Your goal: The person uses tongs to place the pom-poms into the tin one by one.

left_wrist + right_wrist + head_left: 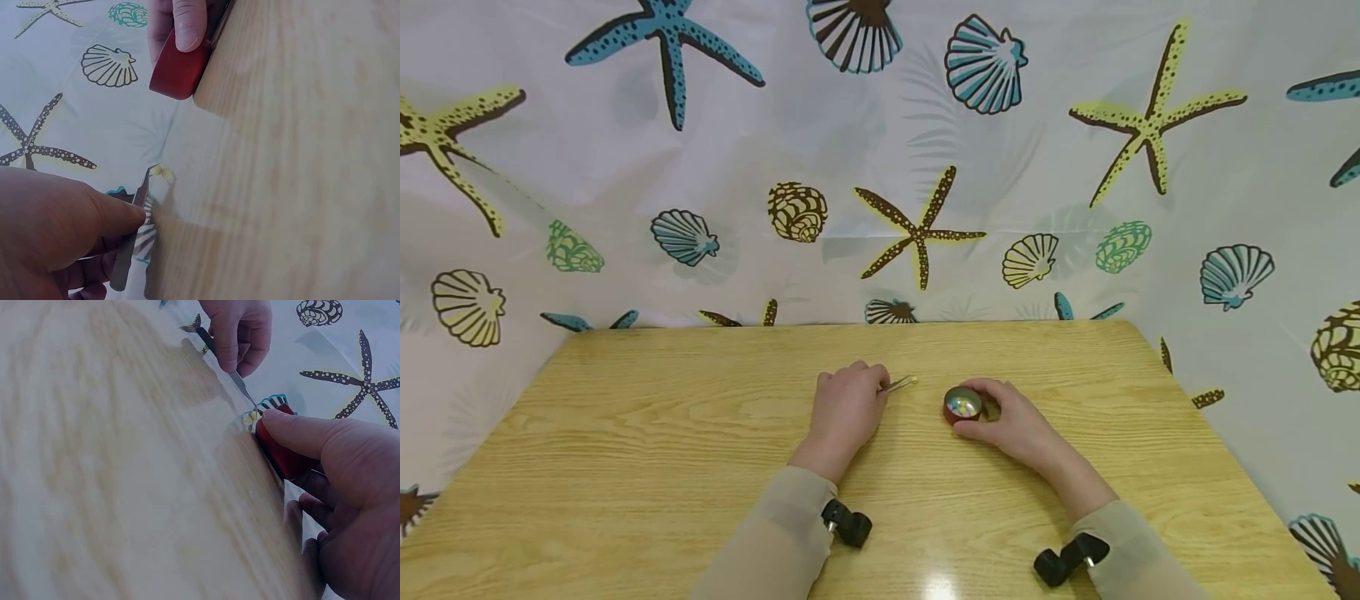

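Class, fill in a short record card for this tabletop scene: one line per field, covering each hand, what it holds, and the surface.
Left hand: pinches metal tweezers, tips pointing toward the tin
Tweezer tips: carry a small yellowish bead
Right hand: grips a small round red tin
Tin contents: small multicoloured pieces, too small to identify
Surface: wooden table
Backdrop: curtain printed with shells and starfish

A makeshift home craft corner, curtained off

A light wooden table (700,450) stands against a white shower-curtain sheet (880,167) printed with starfish and seashells, which hangs behind the table and wraps round both of its sides, hiding the room.
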Demonstrator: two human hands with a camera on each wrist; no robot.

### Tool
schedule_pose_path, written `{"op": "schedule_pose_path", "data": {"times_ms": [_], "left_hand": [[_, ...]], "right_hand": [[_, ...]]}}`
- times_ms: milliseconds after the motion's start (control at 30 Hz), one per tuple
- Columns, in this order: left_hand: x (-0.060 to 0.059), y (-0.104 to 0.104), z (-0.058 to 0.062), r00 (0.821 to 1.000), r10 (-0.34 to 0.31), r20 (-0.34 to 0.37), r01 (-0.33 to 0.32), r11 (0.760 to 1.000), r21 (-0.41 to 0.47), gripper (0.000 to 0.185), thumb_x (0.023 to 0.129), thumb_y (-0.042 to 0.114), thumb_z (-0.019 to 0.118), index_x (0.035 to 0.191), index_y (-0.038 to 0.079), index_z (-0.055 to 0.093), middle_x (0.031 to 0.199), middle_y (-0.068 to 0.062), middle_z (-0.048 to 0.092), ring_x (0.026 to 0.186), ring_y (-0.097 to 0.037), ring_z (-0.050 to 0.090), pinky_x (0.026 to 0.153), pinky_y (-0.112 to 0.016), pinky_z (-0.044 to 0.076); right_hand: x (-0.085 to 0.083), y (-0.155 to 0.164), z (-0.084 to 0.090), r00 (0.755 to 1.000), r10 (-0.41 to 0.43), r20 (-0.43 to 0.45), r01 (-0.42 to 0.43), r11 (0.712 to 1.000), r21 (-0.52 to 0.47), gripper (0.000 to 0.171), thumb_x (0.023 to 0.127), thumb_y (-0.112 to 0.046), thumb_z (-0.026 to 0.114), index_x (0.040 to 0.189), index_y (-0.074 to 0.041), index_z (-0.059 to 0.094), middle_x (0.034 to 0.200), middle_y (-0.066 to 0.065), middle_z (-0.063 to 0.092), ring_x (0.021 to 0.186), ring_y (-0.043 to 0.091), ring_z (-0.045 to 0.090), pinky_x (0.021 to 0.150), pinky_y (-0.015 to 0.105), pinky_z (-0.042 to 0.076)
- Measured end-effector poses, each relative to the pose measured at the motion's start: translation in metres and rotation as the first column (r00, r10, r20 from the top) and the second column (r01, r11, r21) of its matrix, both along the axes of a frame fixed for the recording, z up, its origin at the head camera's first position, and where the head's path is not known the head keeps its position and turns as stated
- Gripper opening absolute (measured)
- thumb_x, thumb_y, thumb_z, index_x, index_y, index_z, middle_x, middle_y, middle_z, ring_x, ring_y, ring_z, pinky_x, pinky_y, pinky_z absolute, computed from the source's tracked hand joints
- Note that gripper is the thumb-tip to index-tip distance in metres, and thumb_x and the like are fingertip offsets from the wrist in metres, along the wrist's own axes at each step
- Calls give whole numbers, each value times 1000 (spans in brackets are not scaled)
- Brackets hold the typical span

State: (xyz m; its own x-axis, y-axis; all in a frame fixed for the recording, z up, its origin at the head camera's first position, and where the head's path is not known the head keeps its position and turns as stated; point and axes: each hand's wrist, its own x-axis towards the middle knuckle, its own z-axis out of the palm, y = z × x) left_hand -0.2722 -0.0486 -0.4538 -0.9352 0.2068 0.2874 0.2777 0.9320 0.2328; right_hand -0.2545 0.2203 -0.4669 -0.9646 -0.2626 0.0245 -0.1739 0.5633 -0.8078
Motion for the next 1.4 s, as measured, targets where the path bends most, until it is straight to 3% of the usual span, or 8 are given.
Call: {"op": "schedule_pose_path", "data": {"times_ms": [233, 733, 900, 1400], "left_hand": [[0, 0, 0, 1000, -2, 4, 2, 1000, -4, 10, 102, 21, 83, 111, 17, 83, 99, -3, 75, 89, -27, 72, 88, -53, 51], [-2, 0, 3, 1000, -16, -13, 16, 1000, 3, 9, 103, 21, 83, 111, 18, 82, 97, -2, 73, 87, -26, 72, 88, -53, 52], [-1, 3, 9, 999, -26, -24, 26, 1000, 13, 10, 103, 22, 83, 113, 18, 82, 98, -1, 74, 89, -26, 72, 89, -53, 52], [14, 21, 34, 996, -85, -11, 85, 996, 21, 10, 105, 19, 80, 115, 19, 82, 104, 0, 76, 95, -24, 73, 90, -51, 50]], "right_hand": [[-1, 1, 0, 1000, -2, -1, 2, 1000, 2, 63, 98, -35, 89, 152, -15, 64, 152, 15, 61, 160, 49, 32, 125, 68, 28], [-2, 2, 1, 1000, -5, -3, 5, 1000, 2, 63, 97, -36, 89, 152, -16, 65, 153, 15, 61, 155, 46, 41, 122, 67, 33], [-2, 2, 1, 1000, -5, -3, 5, 1000, 4, 64, 97, -36, 89, 152, -15, 64, 152, 16, 60, 147, 41, 51, 120, 65, 37], [-3, 0, -3, 999, -33, 19, 33, 999, -7, 64, 94, -36, 92, 150, -20, 66, 150, 10, 61, 144, 35, 52, 122, 60, 36]]}}
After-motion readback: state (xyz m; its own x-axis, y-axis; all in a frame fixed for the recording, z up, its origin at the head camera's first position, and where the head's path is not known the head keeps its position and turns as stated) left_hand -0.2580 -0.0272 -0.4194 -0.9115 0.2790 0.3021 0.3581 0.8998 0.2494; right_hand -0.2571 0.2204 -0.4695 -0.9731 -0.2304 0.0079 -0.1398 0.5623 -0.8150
